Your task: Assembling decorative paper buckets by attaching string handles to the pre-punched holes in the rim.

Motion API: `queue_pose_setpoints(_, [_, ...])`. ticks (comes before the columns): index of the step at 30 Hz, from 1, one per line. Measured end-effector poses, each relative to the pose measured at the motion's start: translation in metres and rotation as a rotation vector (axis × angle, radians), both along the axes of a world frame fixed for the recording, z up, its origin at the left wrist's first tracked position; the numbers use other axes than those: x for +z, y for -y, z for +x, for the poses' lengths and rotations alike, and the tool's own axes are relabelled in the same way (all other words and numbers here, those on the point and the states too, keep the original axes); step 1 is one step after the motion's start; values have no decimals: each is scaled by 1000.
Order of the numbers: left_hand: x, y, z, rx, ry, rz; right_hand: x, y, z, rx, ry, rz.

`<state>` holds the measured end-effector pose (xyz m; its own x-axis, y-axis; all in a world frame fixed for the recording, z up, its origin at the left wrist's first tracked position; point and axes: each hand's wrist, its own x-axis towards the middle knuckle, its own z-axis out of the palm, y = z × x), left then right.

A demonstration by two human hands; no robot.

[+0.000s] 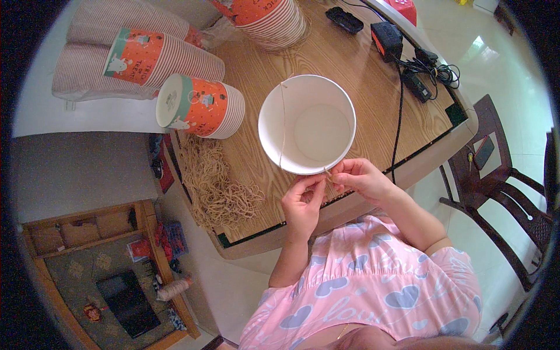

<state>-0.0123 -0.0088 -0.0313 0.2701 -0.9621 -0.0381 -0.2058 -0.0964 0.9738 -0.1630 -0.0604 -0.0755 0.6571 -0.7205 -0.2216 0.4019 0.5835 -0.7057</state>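
Left hand: the left hand [303,201] has its fingers curled in, thumb and fingertips pinched on a thin tan string [283,125] right at the near rim of the white paper bucket [307,124].
Right hand: the right hand [360,178] is also pinched shut on the string's end, its fingertips meeting the left hand's just below the rim.
String: it runs from the far rim across the bucket's open mouth to the near rim.
Bucket: upright on the wooden table [373,111], mouth up, white inside.
Beside it: a pile of tan rubber bands [219,186] lies to the left; stacks of orange printed paper cups [201,106] lie on their sides beyond.
Far edge: a black power adapter [386,39] with cables [434,73].
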Motion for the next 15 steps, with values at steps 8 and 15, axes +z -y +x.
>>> queue_pose_setpoints(8, [4,0,0,-18,-42,28,4,0,0,47,75,86])
queue_pose_setpoints(15, [5,2,-1,-14,-62,15,3,-1,1,25,46,61])
